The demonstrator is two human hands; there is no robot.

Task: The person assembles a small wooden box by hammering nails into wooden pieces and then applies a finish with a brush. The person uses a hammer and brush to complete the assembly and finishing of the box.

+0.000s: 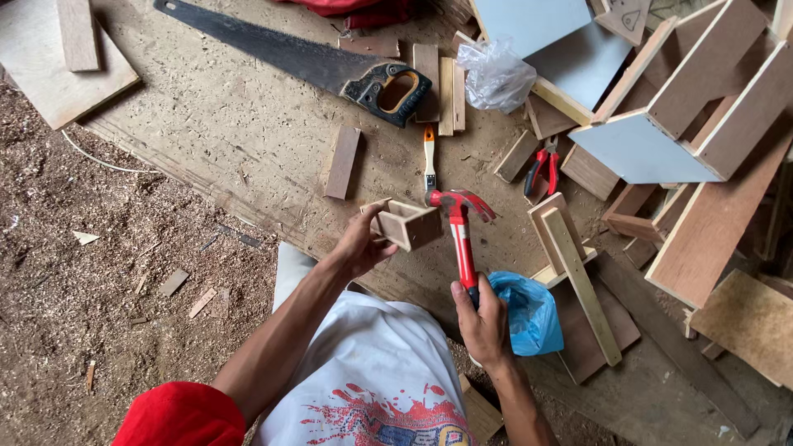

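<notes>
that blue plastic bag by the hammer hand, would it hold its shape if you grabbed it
Probably not: the blue plastic bag looks crumpled and thin, so it would likely flop and crinkle. It bulges, so something inside may add weight. Lying slumped beside the right hand, it seems unlikely to roll.

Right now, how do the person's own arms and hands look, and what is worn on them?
Both forearms are bare, with no gloves, watch or rings visible on the left hand or the right hand. A red sleeve covers the left upper arm, beside a white printed garment.

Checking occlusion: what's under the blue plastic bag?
The blue plastic bag lies on a brown board and the sawdusty plywood sheet. The right hand, holding the red hammer, covers the bag's left edge; anything beneath it is hidden.
</notes>
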